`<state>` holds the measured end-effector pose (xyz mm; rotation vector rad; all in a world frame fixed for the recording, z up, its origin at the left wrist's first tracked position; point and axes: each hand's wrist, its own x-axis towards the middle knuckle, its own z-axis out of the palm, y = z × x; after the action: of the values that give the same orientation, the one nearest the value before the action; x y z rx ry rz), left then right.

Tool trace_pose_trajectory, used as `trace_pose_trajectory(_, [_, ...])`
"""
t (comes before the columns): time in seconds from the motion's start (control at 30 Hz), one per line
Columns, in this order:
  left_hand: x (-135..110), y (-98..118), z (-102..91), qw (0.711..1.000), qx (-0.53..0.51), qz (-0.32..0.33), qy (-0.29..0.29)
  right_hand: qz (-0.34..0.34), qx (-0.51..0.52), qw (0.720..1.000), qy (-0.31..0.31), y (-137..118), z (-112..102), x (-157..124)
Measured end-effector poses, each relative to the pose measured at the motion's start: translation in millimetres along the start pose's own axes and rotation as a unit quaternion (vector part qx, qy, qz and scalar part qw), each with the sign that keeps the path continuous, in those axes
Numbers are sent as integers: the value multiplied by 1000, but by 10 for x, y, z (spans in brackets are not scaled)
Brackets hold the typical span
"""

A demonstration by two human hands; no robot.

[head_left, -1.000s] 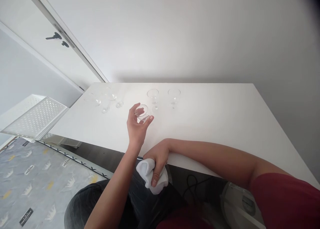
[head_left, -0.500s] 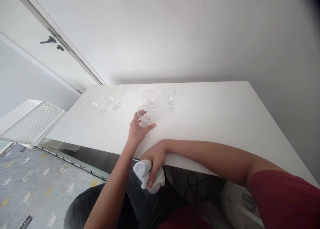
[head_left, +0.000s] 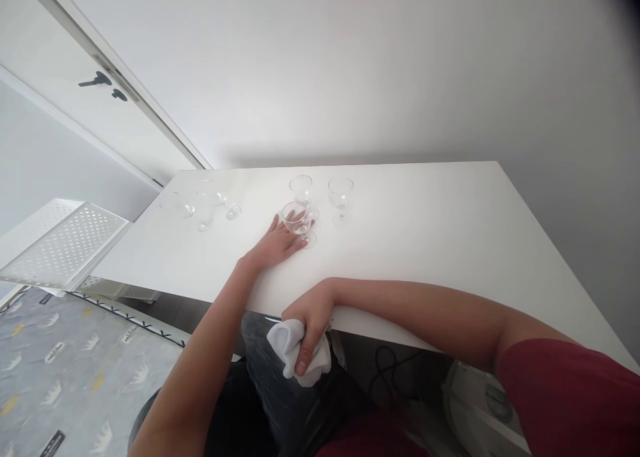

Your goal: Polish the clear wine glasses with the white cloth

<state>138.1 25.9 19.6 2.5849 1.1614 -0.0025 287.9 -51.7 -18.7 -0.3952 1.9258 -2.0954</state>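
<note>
My left hand [head_left: 278, 244] lies low on the table with its fingers spread, around or beside the foot of a clear stemmed glass [head_left: 296, 218]. Some of the fingers show through the bowl, and the glass stands upright. Behind it are two more upright stemmed glasses, one close by [head_left: 301, 189] and one to the right [head_left: 341, 194]. At the table's front edge my right hand [head_left: 313, 314] is closed around a bunched white cloth [head_left: 300, 354], which hangs over my lap.
Several clear glasses [head_left: 205, 210] lie or stand at the table's left end; their outlines are faint. The white table [head_left: 425, 230] meets a wall at the back. A white perforated panel [head_left: 75, 240] is at the left, above a grey patterned mattress [head_left: 75, 357]. Dark cables [head_left: 385, 370] hang below the table.
My left hand has loosened from the glass and flattened, its fingers now spread at the table. The glass has shifted slightly right. My right hand stays put with the cloth.
</note>
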Motion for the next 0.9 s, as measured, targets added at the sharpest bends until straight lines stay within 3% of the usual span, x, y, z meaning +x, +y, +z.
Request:
trace_pose_trajectory(0.23, [208,-74,-52,999,-37,-12,25,-7,18,1000,-7,-29,-20,7])
trace_pose_trajectory(0.4, [165,-105,-51,997,-67,-11,36,14,22,999,26,-95,4,-6])
trace_pose_trajectory(0.47, [48,-60,-5,991,-90,-32,98,18,24,999,41,-104,15,-10])
trace_pose_trajectory(0.53, [-132,39,68,970,-99,-59,214,21,31,999,37,-106,21,-11])
trace_pose_trajectory(0.6, [-340,184,153,931,-92,-71,346,24,38,999,8,-109,23,-9])
trace_pose_trajectory(0.67, [-515,352,233,916,-85,-40,391,25,40,998,-34,-118,23,-7])
trace_pose_trajectory(0.8, [-560,652,318,958,-67,78,266,32,34,995,-84,-142,17,-1])
trace_pose_trajectory(0.9, [-342,812,317,980,-36,74,181,27,46,994,-95,-145,11,14])
